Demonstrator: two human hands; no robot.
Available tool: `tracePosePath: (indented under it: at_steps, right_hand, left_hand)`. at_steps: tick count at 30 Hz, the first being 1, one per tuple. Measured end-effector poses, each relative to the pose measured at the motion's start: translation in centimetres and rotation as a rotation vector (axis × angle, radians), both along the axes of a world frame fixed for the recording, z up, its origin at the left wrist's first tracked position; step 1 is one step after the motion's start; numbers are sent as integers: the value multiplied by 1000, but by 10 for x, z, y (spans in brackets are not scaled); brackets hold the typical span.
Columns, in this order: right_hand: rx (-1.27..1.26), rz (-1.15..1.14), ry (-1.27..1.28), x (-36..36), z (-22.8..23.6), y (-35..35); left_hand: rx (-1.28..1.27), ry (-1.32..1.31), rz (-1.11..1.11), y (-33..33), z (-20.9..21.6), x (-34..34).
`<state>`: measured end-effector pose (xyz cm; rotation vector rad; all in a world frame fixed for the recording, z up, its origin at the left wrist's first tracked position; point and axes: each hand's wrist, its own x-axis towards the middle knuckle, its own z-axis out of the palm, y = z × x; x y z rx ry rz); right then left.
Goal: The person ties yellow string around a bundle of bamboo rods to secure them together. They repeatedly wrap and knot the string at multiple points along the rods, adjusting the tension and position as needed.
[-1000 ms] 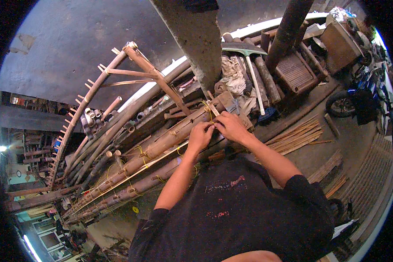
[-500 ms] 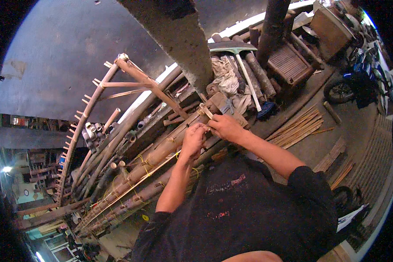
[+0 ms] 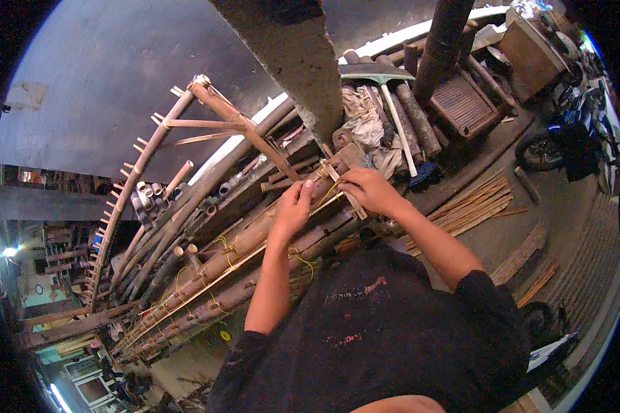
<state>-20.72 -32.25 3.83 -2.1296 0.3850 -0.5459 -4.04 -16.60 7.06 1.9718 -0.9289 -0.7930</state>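
Two long bamboo poles [image 3: 251, 237] lie side by side in front of me, with yellow cord [image 3: 328, 195] tied round them at several places. A thin pale strip [image 3: 265, 249] runs lengthwise between the poles. At their near right end a short flat wooden slat [image 3: 353, 202] lies across them. My right hand [image 3: 373, 193] is closed over this slat, its fingertips pinching the yellow cord. Just left of it, my left hand [image 3: 293, 210] is closed above the upper pole, thumb raised against the fingers. What it holds, if anything, is hidden.
A curved bamboo frame with pegs [image 3: 141, 158] stands at the left, beside stacked poles and pipes. A concrete pillar [image 3: 303, 76] rises just beyond my hands. To its right are cloth [image 3: 361, 117] and a green-headed squeegee [image 3: 392, 113]. Split bamboo strips [image 3: 472, 210] lie on the floor at right.
My hands have moved apart from close together; the left shifted slightly left. The yellow cord now shows between them, and the slat lies across the poles. The view has shifted slightly.
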Motion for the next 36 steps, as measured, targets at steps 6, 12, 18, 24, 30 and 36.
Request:
tracePosePath:
  at_steps: [6, 12, 18, 24, 30, 36]
  right_hand:
    - [255, -105, -10, -9, 10, 8]
    - [290, -128, -112, 5, 14, 20]
    - [343, -83, -79, 0, 6, 21]
    - [756, -82, -53, 11, -10, 14]
    - [177, -96, 198, 6, -11, 19]
    - [-238, 71, 77, 16, -35, 17]
  left_hand:
    - [-144, -473, -107, 11, -46, -16]
    - [-212, -232, 56, -1, -59, -54]
    - [-80, -28, -174, -1, -57, -31]
    - [-115, 86, -248, 4, -48, -19]
    - [-118, -478, -218, 8, -52, -30]
    - [-65, -778, -200, 15, -62, -49]
